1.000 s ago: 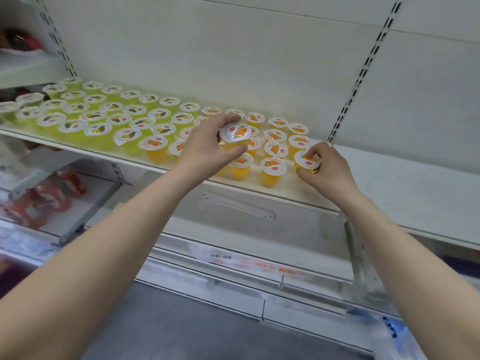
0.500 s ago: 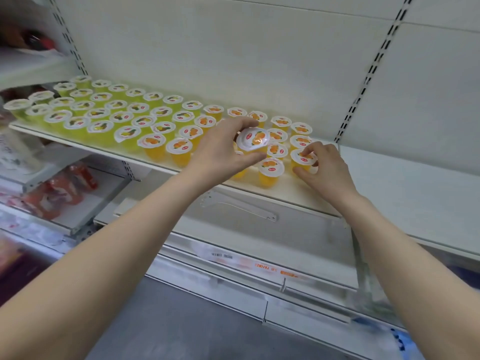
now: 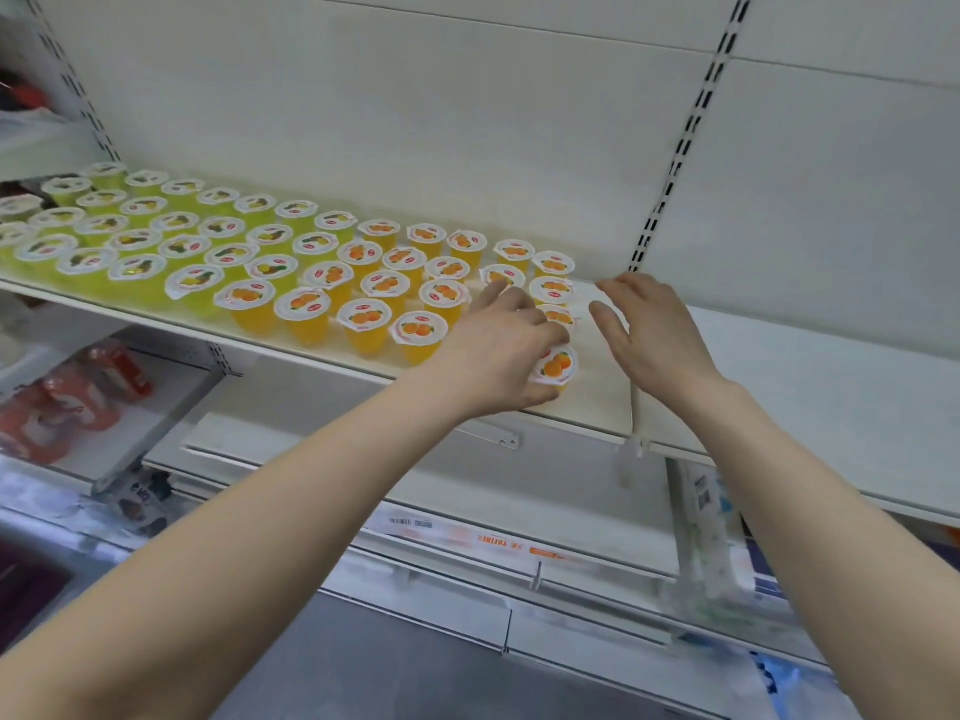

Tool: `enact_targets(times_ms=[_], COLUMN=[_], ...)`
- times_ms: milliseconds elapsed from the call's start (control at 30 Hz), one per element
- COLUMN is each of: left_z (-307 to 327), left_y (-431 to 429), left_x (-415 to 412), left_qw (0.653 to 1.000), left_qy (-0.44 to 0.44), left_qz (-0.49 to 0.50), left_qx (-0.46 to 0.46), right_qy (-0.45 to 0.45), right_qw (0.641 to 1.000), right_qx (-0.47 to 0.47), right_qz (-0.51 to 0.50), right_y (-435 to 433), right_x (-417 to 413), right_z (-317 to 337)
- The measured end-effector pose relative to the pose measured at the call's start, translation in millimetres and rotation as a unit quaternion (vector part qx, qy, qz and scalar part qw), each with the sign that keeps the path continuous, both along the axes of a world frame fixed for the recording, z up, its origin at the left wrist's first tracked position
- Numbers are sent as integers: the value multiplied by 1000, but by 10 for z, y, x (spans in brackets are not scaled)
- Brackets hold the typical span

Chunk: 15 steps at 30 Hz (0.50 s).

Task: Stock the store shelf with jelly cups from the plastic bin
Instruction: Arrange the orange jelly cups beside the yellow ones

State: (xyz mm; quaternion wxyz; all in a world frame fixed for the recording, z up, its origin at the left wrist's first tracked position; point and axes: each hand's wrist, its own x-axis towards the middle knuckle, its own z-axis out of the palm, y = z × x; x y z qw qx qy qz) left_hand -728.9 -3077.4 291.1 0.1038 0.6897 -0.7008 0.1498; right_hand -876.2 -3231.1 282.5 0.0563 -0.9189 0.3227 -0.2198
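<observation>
While left hand (image 3: pixel 498 350) grips jelly cup (image 3: pixel 557 365), right hand (image 3: pixel 649 332) hovers beside, seemingly relaxed

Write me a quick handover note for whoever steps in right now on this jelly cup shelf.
Left hand grips an orange jelly cup at the front edge of the shelf, at the right end of the rows.
Right hand open, empty, just right of the cups.
Done: green cups fill the left, orange cups the middle.
To do: set this cup down, then fill the bare stretch to the right.
Bin not in view.
</observation>
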Motion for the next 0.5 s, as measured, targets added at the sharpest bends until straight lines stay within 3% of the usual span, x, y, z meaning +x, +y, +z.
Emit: enact_targets(times_ms=[500], left_z=[-45], left_y=[-38], left_x=[23], left_qw=[998], left_qy=[-15], left_qz=[56], left_qx=[30], right_qy=[17], right_qw=[999], right_qx=[-49], right_qz=[8], right_y=[-39], right_x=[76], right_z=[193])
